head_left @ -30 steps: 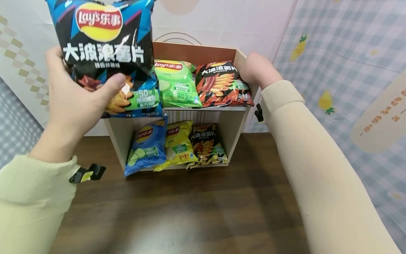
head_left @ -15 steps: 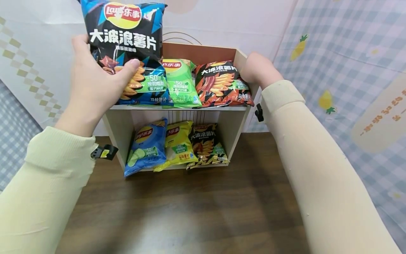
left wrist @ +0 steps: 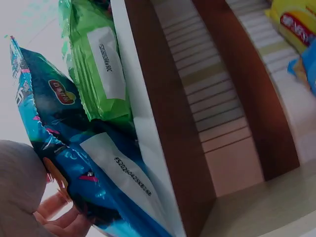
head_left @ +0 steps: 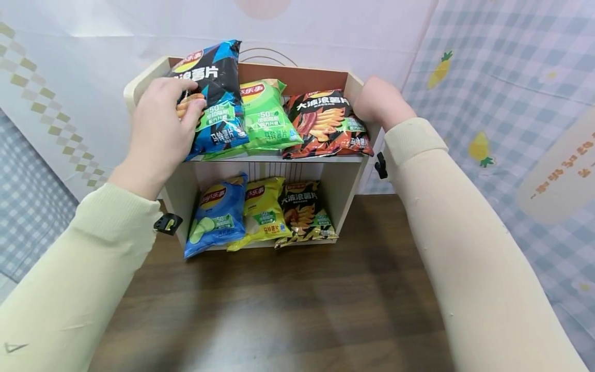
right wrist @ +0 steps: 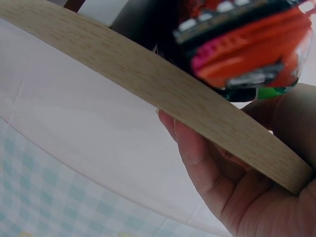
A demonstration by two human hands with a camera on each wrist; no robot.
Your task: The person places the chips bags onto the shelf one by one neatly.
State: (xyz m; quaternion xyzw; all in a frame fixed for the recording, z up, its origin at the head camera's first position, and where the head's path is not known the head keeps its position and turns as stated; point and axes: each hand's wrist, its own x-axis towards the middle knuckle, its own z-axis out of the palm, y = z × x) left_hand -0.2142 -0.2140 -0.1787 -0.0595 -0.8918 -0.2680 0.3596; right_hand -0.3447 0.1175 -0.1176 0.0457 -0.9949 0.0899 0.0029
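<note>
My left hand (head_left: 160,121) grips a blue-and-black bag of potato chips (head_left: 218,98) by its left side, at the left end of the top shelf. The bag leans upright and overlaps a green chip bag (head_left: 269,116) beside it. In the left wrist view, my fingers (left wrist: 59,215) curl round the blue-and-black bag's edge. My right hand (head_left: 378,101) holds the right side panel (right wrist: 163,84) of the small wooden shelf, with thumb and fingers on either face in the right wrist view. Left of that panel lies a red-and-black chip bag (head_left: 325,124).
On the lower shelf lean a blue chip bag (head_left: 216,214), a yellow chip bag (head_left: 262,212) and a black-and-gold chip bag (head_left: 304,214). The shelf stands on a dark wooden surface (head_left: 279,310), with a white printed cloth (head_left: 325,31) behind and checked cloth (head_left: 502,103) at the right.
My left hand has moved right and away from me with the blue-and-black chip bag, lowering it onto the top shelf. The green bag has shifted slightly right. My right hand stays put.
</note>
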